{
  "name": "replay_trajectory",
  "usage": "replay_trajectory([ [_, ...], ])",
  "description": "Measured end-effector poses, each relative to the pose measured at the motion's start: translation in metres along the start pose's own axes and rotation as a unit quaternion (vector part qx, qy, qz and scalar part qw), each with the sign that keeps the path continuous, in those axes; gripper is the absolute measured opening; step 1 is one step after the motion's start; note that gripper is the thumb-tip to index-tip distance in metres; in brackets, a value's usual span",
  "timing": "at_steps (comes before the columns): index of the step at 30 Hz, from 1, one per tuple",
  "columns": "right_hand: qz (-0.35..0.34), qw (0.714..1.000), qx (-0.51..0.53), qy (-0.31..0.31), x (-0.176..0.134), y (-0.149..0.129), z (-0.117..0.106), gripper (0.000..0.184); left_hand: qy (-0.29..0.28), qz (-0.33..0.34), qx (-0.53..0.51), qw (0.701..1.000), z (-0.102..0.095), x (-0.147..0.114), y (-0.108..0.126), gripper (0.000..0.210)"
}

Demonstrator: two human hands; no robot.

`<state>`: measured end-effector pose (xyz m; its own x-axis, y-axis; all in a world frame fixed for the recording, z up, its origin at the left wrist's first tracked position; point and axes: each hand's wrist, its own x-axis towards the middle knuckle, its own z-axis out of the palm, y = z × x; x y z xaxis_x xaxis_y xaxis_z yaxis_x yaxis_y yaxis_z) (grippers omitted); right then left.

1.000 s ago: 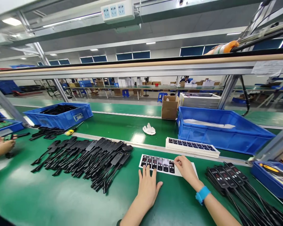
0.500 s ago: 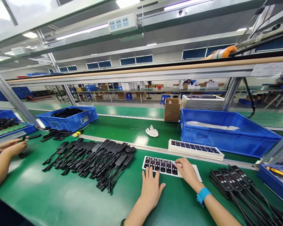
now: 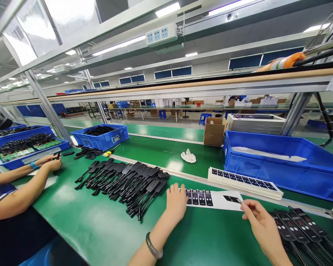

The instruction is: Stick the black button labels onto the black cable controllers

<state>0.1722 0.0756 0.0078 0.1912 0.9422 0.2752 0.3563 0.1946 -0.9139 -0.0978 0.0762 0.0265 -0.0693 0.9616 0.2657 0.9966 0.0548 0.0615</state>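
Note:
A white sheet of black labels (image 3: 219,200) lies on the green workbench in front of me. My left hand (image 3: 176,204) rests over the sheet's left end, fingers stretched out and covering part of it. Between thumb and forefinger, my right hand (image 3: 258,221) pinches a peeled black label (image 3: 232,199), held over the sheet's bare right part. Left of the sheet is a heap of black plastic cases with short cables (image 3: 138,175). Beside my right hand are several similar cases with labels on their faces (image 3: 301,225).
A stack of label sheets (image 3: 244,181) sits behind, before a large blue bin (image 3: 269,170). Further left stand a blue bin of black parts (image 3: 111,139) and a tray with green circuit boards (image 3: 30,157). A co-worker's hands (image 3: 51,162) handle a black part. A white glove (image 3: 188,156) lies farther back.
My right hand has moved right, away from the row, with a label now off the sheet. My left hand has shifted to the sheet's left end. The view has turned left.

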Motion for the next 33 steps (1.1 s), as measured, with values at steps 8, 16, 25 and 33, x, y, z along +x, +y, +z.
replay_trajectory([
  [8,0.031,0.998,0.032,-0.05,-0.041,0.011,-0.002,0.034,0.069,-0.121,0.039,0.99,-0.006,0.063,-0.071,0.037],
  [16,0.026,0.993,0.102,-0.044,-0.044,0.003,0.001,0.028,0.104,-0.072,-0.058,0.99,-0.028,0.042,-0.057,0.037],
  [25,0.013,0.991,0.127,-0.038,-0.048,-0.008,-0.007,0.025,-0.199,-0.063,-0.67,0.712,-0.012,-0.031,0.042,0.032],
  [33,0.046,0.981,0.175,-0.068,-0.049,-0.016,-0.013,0.022,-0.36,-0.181,-0.798,0.449,0.009,-0.069,0.072,0.045],
])
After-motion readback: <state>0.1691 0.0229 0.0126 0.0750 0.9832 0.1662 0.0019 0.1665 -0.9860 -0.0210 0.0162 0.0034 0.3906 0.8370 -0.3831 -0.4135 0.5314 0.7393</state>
